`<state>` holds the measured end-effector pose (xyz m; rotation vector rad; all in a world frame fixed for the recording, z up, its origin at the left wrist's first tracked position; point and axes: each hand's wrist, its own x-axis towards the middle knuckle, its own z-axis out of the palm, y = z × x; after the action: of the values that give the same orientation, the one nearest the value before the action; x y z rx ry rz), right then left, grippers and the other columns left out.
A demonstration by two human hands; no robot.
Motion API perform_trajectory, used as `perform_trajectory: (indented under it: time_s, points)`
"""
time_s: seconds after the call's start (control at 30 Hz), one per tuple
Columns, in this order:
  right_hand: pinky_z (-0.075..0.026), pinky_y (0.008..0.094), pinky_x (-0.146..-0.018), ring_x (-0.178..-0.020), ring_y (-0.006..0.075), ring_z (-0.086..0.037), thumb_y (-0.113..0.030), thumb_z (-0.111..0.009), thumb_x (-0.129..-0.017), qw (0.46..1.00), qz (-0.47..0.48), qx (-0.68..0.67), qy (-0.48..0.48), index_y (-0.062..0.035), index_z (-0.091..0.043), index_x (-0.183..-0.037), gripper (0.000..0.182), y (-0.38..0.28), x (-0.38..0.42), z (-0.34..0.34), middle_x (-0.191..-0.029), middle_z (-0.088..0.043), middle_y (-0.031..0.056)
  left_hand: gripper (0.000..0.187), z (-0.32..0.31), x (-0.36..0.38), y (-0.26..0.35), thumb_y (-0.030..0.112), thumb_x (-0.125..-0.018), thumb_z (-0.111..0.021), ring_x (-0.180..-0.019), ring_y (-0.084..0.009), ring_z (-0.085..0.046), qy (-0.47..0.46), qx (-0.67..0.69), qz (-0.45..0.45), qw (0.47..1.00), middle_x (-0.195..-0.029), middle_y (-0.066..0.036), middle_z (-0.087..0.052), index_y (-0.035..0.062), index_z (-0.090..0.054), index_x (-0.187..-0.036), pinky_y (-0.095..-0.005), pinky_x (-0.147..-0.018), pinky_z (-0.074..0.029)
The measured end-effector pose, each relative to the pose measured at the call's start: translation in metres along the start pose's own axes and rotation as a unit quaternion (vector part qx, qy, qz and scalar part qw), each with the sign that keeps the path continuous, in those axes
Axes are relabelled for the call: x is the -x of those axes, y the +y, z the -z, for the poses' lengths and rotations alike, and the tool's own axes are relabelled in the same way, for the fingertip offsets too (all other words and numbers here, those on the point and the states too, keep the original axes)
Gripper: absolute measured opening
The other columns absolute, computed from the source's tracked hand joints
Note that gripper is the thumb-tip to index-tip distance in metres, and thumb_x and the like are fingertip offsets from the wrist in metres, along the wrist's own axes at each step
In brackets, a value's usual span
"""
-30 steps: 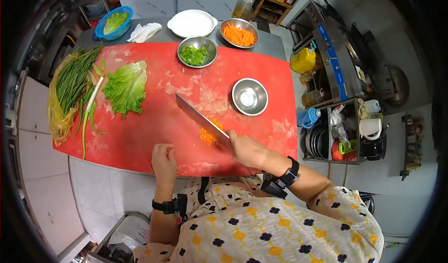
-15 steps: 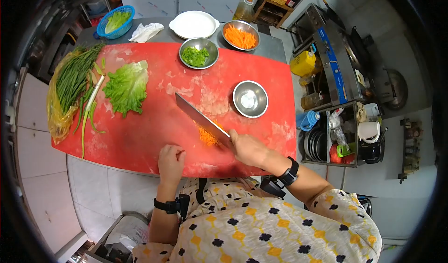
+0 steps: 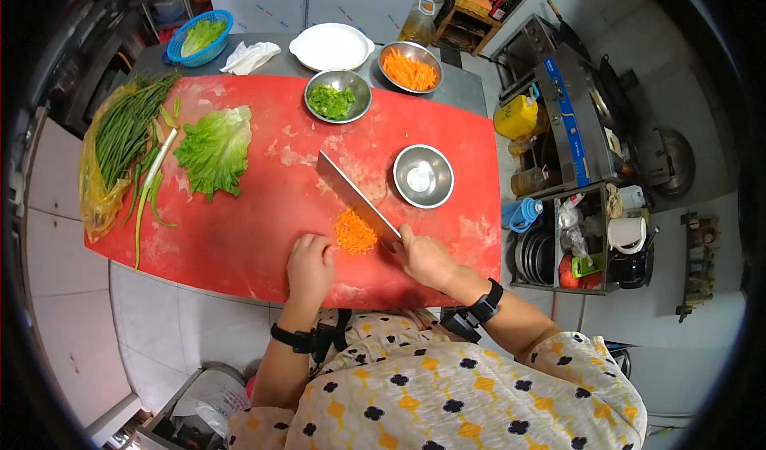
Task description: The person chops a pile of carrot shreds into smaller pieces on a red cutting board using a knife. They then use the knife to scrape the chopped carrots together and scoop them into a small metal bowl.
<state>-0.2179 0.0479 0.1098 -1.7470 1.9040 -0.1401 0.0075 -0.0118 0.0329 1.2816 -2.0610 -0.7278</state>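
Observation:
My right hand (image 3: 428,260) grips the handle of a broad knife (image 3: 357,197), whose blade points up and left over the red cutting board (image 3: 263,211). Just left of the blade lies a small pile of chopped orange carrot (image 3: 353,232). My left hand (image 3: 310,263) rests on the board at the pile's lower left, with curled fingers and nothing visible in them. An empty metal bowl (image 3: 424,176) sits to the upper right of the knife. Another metal bowl (image 3: 337,96) near the board's far edge has chopped greens in it.
On the board's left are a lettuce leaf (image 3: 214,151), a scallion (image 3: 158,165) and bagged green stalks (image 3: 120,143). Beyond stand a blue basket (image 3: 199,38), a white cloth (image 3: 250,57), a white dish (image 3: 332,47) and a bowl of carrot strips (image 3: 410,68). A stove (image 3: 570,115) is at right.
The knife has moved right, off the carrot pile, so more of the pile shows. My left hand has shifted right and slightly up, closer to the pile.

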Motion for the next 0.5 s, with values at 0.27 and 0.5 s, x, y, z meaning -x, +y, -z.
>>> perform_trajectory:
  time_s: [0.27, 0.5]
  points:
    - [-0.047, 0.0565, -0.060, -0.070, 0.0470, -0.063, -0.019, -0.048, -0.097, 1.000, -0.001, 0.003, -0.011, 0.0007, -0.043, -0.098, 0.020, -0.010, 0.010, 0.011, -0.073, -0.063, 0.0277, 0.007, 0.038, 0.022, -0.028, 0.007, -0.083, -0.067, -0.078, -0.0270, -0.061, 0.026, 0.042, 0.119, 0.992, -0.086, -0.011, -0.062, 0.0024, -0.065, -0.089, -0.0369, -0.073, -0.049]
    - [-0.048, 0.0563, -0.059, -0.070, 0.0467, -0.063, -0.019, -0.047, -0.097, 1.000, 0.022, -0.008, -0.005, 0.0007, -0.043, -0.099, 0.020, -0.011, 0.002, 0.010, -0.073, -0.064, 0.0269, 0.008, 0.044, 0.025, -0.024, 0.007, -0.083, -0.067, -0.079, -0.0268, -0.060, 0.034, 0.033, 0.121, 0.991, -0.086, -0.011, -0.062, 0.0022, -0.065, -0.089, -0.0370, -0.073, -0.049]
